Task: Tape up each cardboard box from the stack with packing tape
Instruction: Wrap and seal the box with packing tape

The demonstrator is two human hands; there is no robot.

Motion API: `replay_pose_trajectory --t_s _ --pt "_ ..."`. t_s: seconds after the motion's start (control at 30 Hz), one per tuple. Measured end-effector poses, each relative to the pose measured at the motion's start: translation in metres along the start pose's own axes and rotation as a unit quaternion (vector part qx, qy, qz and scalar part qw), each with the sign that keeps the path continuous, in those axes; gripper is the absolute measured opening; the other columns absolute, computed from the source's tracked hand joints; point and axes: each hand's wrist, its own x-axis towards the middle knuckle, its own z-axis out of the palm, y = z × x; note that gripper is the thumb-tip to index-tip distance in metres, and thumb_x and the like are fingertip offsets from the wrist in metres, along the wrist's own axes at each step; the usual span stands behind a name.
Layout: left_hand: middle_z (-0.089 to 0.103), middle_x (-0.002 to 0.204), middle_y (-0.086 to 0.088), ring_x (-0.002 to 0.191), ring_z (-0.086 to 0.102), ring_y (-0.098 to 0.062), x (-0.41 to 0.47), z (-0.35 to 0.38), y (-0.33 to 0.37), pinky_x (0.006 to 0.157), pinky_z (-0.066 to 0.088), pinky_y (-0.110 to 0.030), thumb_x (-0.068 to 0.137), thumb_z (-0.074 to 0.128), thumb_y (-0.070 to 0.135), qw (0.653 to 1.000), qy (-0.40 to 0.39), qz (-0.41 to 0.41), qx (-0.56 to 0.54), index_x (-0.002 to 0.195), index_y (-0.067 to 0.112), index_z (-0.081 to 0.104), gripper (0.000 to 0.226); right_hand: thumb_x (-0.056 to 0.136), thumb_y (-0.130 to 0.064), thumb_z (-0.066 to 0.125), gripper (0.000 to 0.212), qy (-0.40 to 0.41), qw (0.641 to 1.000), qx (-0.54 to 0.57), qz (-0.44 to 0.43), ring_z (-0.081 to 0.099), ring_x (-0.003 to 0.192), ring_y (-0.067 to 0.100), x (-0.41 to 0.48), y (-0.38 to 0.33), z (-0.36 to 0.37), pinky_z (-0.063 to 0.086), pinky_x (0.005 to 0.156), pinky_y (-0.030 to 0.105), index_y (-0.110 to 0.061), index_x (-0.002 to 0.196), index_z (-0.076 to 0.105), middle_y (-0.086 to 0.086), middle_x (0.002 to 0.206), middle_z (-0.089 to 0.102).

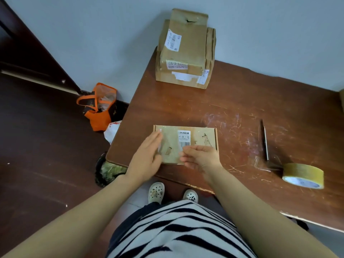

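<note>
Near the table's [186, 105] front-left corner, the left hand [147, 157] is pressing flat-fingered on the small cardboard box [197, 138], seemingly smoothing a tape strip [168, 146]. The right hand [202, 157] is hovering, fingers curled, grip unclear. Next it is likely needing the tape roll [303, 175], lying well apart rightward.

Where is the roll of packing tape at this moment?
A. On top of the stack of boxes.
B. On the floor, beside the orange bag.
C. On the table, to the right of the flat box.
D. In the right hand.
C: the tape roll lies on the table, right of the flat box, apart from the right hand.
</note>
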Motion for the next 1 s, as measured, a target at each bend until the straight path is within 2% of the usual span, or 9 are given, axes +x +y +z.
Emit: replay_pose_trajectory --t_s 0.1,0.2,0.33,0.43,0.57,0.7,0.83,0.93,1.0 --pt "0.039 0.149 -0.003 0.135 0.031 -0.005 0.001 -0.010 0.003 0.111 0.019 -0.015 0.080 0.031 0.016 0.991 0.074 -0.081 -0.078 0.141 0.009 0.045 0.063 0.086 -0.006 0.068 0.014 0.003 0.996 0.077 0.044 0.068 0.056 0.011 -0.003 0.017 0.017 0.054 0.050 0.018 0.001 0.098 0.064 0.008 0.068 0.072" --pt "0.049 0.142 -0.003 0.128 0.039 -0.006 0.007 -0.016 0.003 0.106 0.023 -0.011 0.080 0.031 0.012 0.989 0.100 -0.076 -0.080 0.133 0.009 0.054 0.059 0.084 -0.005 0.069 0.017 0.020 0.986 0.149 0.069 0.069 0.059 0.012 -0.006 0.026 0.030 0.055 0.051 0.019 0.000 0.099 0.063 0.009 0.071 0.073" --pt "0.057 0.133 -0.006 0.125 0.046 -0.016 0.010 -0.016 0.003 0.102 0.024 -0.007 0.082 0.033 0.009 0.993 0.098 -0.048 -0.046 0.124 0.007 0.062 0.051 0.083 -0.005 0.070 0.016 0.053 0.977 0.191 0.076 0.069 0.056 0.012 -0.006 0.033 0.040 0.053 0.048 0.018 -0.003 0.098 0.064 0.009 0.071 0.072" --pt "0.061 0.127 -0.005 0.120 0.046 -0.011 0.012 -0.016 0.001 0.100 0.024 -0.002 0.084 0.031 0.016 0.996 0.081 -0.006 -0.033 0.119 0.006 0.065 0.050 0.084 -0.004 0.070 0.011 0.067 0.973 0.203 0.084 0.068 0.054 0.012 -0.004 0.037 0.045 0.052 0.046 0.018 -0.005 0.092 0.064 0.008 0.067 0.072" --pt "0.063 0.125 -0.008 0.123 0.043 -0.011 0.015 -0.014 0.001 0.106 0.022 -0.007 0.084 0.030 0.020 0.998 0.025 0.051 -0.002 0.118 0.004 0.066 0.052 0.084 -0.003 0.069 0.008 0.075 0.970 0.214 0.092 0.066 0.050 0.011 -0.004 0.041 0.048 0.051 0.044 0.017 -0.005 0.088 0.063 0.007 0.062 0.069" --pt "0.052 0.140 -0.010 0.136 0.039 -0.020 0.025 -0.010 0.008 0.109 0.007 -0.004 0.086 0.025 0.023 0.994 -0.049 0.090 0.043 0.131 0.002 0.055 0.058 0.084 -0.002 0.069 0.007 0.079 0.969 0.216 0.093 0.065 0.048 0.011 -0.005 0.043 0.050 0.048 0.041 0.017 -0.005 0.085 0.062 0.006 0.059 0.069" --pt "0.021 0.158 -0.006 0.147 0.011 -0.014 0.033 0.000 0.007 0.105 -0.011 -0.003 0.098 0.028 0.015 0.979 -0.136 0.109 0.104 0.148 0.005 0.028 0.051 0.085 -0.001 0.068 0.006 0.086 0.966 0.223 0.094 0.066 0.049 0.011 -0.005 0.044 0.050 0.045 0.039 0.017 -0.005 0.086 0.063 0.005 0.061 0.070" --pt "0.012 0.160 -0.005 0.145 -0.002 -0.007 0.032 0.006 -0.002 0.110 -0.014 -0.012 0.089 0.004 0.038 0.967 -0.157 0.133 0.152 0.150 0.005 0.019 0.071 0.083 -0.002 0.070 0.006 0.091 0.967 0.218 0.096 0.066 0.049 0.011 -0.006 0.044 0.050 0.045 0.039 0.018 -0.005 0.085 0.065 0.006 0.065 0.072" --pt "0.009 0.160 -0.004 0.142 -0.006 -0.004 0.032 0.009 -0.008 0.113 -0.013 -0.016 0.086 -0.002 0.042 0.960 -0.167 0.143 0.177 0.151 0.006 0.017 0.076 0.082 -0.003 0.071 0.007 0.095 0.969 0.210 0.093 0.066 0.049 0.010 -0.007 0.044 0.049 0.044 0.039 0.017 -0.005 0.087 0.066 0.006 0.066 0.072"
